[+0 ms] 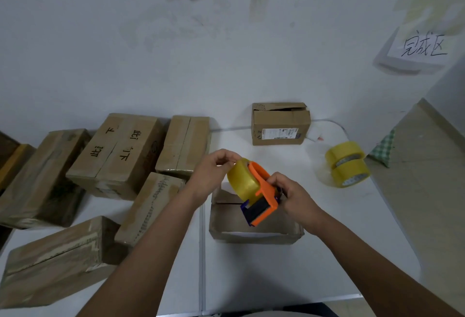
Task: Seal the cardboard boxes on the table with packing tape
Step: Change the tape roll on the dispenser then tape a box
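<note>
An orange tape dispenser [264, 190] carrying a yellowish tape roll [242, 178] hovers over a small cardboard box [254, 226] at the table's middle. My right hand [292, 195] grips the dispenser's handle from the right. My left hand [212, 172] pinches at the top edge of the roll with fingertips. The box under them lies flat with its flaps closed along a centre seam. Several more cardboard boxes [118, 153] lie to the left.
Another small box with a shipping label [279, 125] stands at the back against the wall. Two stacked yellow tape rolls [348, 163] sit at the right near the table edge. A handwritten paper sign [422, 47] hangs on the wall.
</note>
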Motion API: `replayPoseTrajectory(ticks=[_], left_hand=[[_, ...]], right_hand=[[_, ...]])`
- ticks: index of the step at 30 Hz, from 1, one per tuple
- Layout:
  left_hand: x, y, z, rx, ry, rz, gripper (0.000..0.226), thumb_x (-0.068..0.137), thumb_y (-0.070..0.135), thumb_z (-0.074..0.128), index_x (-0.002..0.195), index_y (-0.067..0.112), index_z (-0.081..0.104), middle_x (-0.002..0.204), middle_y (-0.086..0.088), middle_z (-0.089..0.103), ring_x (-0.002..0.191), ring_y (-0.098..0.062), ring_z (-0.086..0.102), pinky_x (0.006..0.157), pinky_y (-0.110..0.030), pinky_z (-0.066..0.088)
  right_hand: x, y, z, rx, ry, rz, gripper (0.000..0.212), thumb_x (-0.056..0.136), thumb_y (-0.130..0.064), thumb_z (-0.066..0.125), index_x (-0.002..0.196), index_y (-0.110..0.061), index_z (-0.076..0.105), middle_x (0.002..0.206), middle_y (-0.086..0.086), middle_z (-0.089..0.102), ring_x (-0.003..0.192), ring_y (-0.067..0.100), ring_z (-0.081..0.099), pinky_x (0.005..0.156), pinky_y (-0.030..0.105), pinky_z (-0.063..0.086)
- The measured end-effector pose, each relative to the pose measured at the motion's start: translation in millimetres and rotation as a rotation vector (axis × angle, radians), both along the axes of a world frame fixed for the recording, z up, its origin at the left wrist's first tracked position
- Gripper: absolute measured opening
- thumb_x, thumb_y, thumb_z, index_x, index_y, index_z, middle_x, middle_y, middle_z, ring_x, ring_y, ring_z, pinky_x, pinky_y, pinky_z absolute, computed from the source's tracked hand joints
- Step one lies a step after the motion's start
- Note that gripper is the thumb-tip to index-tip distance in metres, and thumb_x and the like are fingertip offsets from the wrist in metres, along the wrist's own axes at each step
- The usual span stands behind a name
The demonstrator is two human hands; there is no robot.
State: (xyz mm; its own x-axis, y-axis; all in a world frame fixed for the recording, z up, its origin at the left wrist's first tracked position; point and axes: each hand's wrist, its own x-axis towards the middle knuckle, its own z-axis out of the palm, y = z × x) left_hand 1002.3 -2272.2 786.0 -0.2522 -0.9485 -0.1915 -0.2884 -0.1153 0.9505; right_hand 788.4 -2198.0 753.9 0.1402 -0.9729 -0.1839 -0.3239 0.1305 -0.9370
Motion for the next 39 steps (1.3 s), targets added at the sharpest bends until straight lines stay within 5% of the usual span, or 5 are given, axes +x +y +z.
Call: replayPoseTrajectory(ticks=[6,16,22,34,39], left_hand=[[-12.3,30.2,5.6,-0.156,-0.1,-0.016,0.023,0.099,0.006,0.056,0.11,0.019,0.071,0.112,0.009,0.064,0.101,0.007,0.057,0.079,-0.005,0.045],[-13.1,27.7,7.7,-0.376,-0.258,-0.243,0.025,0.096,0.006,0.06,0.107,0.025,0.074,0.111,0.014,0.061,0.107,-0.005,0.059,0.091,-0.017,0.049],[-48.5,22.9,6.5,-0.333,-0.288,0.026,0.031,0.096,0.02,0.064,0.127,0.021,0.065,0.121,0.006,0.059,0.102,-0.007,0.061,0.089,-0.018,0.051],[-83.7,44.1,0.3,-0.454,-0.373,0.2,0.013,0.094,0.018,0.066,0.106,0.018,0.072,0.103,0.009,0.066,0.089,-0.005,0.064,0.078,-0.011,0.05],[-89.1,48.3,1.1,-0.461,-0.424,0.229,0.011,0.097,0.019,0.062,0.105,0.016,0.068,0.103,0.008,0.062,0.091,-0.006,0.061,0.076,-0.008,0.045]], right_hand=[[-4.8,-1.6,-4.1,0.019,-0.07,-0.118,0.031,0.083,0.019,0.056,0.094,-0.009,0.06,0.093,0.001,0.064,0.084,0.018,0.061,0.065,0.023,0.053],[-16.2,-7.8,5.2,0.134,-0.206,-0.147,0.022,0.085,0.015,0.058,0.099,-0.002,0.058,0.101,0.015,0.065,0.097,0.029,0.064,0.077,0.04,0.06],[-28.9,-14.0,20.9,0.09,-0.201,-0.132,0.039,0.077,0.026,0.044,0.096,-0.006,0.056,0.095,0.007,0.06,0.089,0.016,0.057,0.069,0.014,0.049],[-52.9,-4.5,23.5,0.172,-0.274,-0.107,0.034,0.065,0.013,0.05,0.092,-0.008,0.054,0.091,0.004,0.06,0.079,0.007,0.058,0.06,0.015,0.047],[-48.0,-1.8,23.3,0.181,-0.308,-0.136,0.039,0.071,0.027,0.04,0.089,-0.007,0.049,0.087,0.009,0.056,0.078,0.015,0.054,0.053,0.017,0.044]])
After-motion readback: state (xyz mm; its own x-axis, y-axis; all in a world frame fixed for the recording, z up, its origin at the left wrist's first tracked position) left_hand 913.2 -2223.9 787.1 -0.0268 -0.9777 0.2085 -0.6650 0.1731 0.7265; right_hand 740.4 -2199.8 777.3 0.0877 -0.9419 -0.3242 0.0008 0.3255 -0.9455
